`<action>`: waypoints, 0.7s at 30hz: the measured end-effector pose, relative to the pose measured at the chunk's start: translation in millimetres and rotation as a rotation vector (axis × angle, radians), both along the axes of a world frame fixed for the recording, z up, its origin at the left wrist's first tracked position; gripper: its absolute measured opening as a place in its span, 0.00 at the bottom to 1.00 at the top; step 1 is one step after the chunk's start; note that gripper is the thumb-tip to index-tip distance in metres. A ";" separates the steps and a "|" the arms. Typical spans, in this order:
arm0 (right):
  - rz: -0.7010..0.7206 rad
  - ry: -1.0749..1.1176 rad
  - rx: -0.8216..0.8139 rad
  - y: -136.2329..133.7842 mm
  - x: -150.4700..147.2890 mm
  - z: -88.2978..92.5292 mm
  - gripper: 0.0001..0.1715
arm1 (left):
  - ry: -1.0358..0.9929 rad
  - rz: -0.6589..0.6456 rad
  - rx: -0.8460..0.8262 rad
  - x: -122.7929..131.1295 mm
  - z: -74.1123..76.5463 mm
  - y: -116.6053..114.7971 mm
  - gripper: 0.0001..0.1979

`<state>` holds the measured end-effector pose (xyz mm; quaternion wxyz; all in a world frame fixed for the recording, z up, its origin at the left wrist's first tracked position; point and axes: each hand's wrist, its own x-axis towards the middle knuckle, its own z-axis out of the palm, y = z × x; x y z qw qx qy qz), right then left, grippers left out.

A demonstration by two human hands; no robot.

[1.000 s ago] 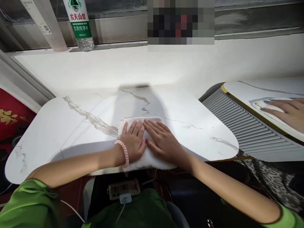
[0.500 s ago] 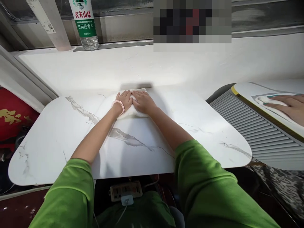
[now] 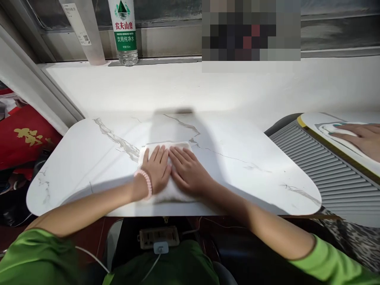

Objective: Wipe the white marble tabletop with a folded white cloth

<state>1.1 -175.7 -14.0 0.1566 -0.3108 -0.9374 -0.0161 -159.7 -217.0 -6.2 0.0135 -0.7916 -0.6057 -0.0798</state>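
A white cloth (image 3: 175, 196) lies spread on the white marble-patterned table (image 3: 252, 150), near its front edge. My left hand (image 3: 156, 168) rests flat on the left half of the cloth, fingers stretched out and a pink coil band round the wrist. Beside it, my right hand (image 3: 190, 170) lies flat on the right half, its fingers extended too. The thumbs are close together in the middle. Both palms cover much of the cloth; neither hand grips it.
On the window ledge stand a water bottle (image 3: 126, 37) and a tall frosted container (image 3: 86, 35). At right, another person's hand (image 3: 360, 136) rests on a second tabletop beside a grey ribbed panel (image 3: 299, 158). A power strip (image 3: 145, 238) sits below the table edge. Red bag (image 3: 20, 138) at left.
Both my hands and the cloth have come from the table's back edge toward me, near the front edge. My elbows are now bent outward. The view has shifted slightly.
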 end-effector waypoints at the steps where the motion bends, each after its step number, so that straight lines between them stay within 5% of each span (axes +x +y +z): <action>1: 0.021 0.003 0.014 -13.1 1.5 0.5 0.33 | -0.001 -0.010 0.013 -0.1 -0.3 -15.0 0.27; 4: 0.053 0.014 0.029 -37.6 3.0 1.4 0.34 | -0.014 -0.040 0.039 -1.7 -0.3 -43.4 0.28; 7: 0.056 0.003 -0.008 -31.5 -2.0 0.7 0.34 | -0.006 -0.010 -0.009 -3.2 0.8 -39.2 0.28; 17: -0.057 -0.018 -0.130 120.7 -64.7 3.7 0.33 | 0.033 0.159 -0.141 -33.1 14.0 112.6 0.28; 21: -0.161 0.039 -0.142 147.9 -81.6 5.9 0.32 | 0.011 0.153 -0.109 -48.4 15.3 149.4 0.27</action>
